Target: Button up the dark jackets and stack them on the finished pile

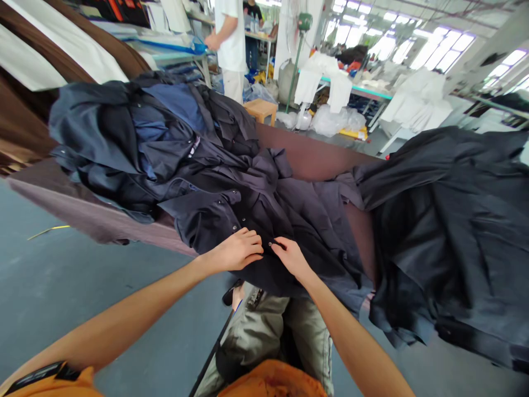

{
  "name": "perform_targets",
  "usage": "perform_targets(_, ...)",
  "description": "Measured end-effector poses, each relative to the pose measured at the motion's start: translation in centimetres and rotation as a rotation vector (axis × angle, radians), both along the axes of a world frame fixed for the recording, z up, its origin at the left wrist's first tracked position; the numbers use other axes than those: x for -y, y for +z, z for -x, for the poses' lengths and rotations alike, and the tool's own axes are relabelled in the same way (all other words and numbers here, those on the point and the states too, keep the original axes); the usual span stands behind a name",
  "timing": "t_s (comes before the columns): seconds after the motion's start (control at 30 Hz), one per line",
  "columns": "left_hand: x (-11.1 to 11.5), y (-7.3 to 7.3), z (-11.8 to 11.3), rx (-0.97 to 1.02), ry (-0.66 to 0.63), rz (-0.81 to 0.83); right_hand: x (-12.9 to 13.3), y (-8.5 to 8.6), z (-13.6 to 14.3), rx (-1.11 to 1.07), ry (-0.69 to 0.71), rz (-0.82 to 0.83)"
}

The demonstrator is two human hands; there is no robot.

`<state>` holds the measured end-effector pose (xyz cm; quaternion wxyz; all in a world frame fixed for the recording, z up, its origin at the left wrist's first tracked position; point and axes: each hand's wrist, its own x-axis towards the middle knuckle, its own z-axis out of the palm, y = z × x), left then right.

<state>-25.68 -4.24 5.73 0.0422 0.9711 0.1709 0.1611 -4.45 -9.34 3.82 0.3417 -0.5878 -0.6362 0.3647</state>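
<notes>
A dark jacket (301, 215) with small metal snaps is spread before me over the front edge of a brown-covered table. My left hand (239, 249) has its fingers curled closed on the jacket's front, just below a pair of snaps. Close to its right, my right hand (291, 256) pinches the same cloth between thumb and forefinger, beside a round metal snap (270, 243). A narrow gap lies between the two hands. The fingertips of the left hand are partly hidden by its knuckles and the fabric.
A heap of dark garments (99, 121) lies on the table's left, another dark pile (450, 220) at right. The brown table cover (314, 151) shows behind. Beyond stand a wooden stool (261, 109), a person in white (230, 44) and a bench with white garments (326, 71).
</notes>
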Motion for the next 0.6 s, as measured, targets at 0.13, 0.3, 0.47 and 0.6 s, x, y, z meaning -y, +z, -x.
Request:
perform_targets(0.13,0.6,0.7,-0.2,0.071,-0.008,-0.057,0.9,0.5,0.5,-0.036,0.052,-0.021)
perform_targets(0.3,1.0,-0.1,-0.3,0.124,0.021,-0.087,1.8,1.1,0.8,-0.009,0.071,-0.125)
perform_targets(0.47,0.8,-0.5,-0.4,0.112,0.053,-0.104,2.4,1.2,1.1,-0.071,0.087,-0.149)
perform_targets(0.6,0.5,-0.8,-0.5,0.104,0.049,-0.056,2.5,1.0,1.0,-0.081,0.111,-0.156)
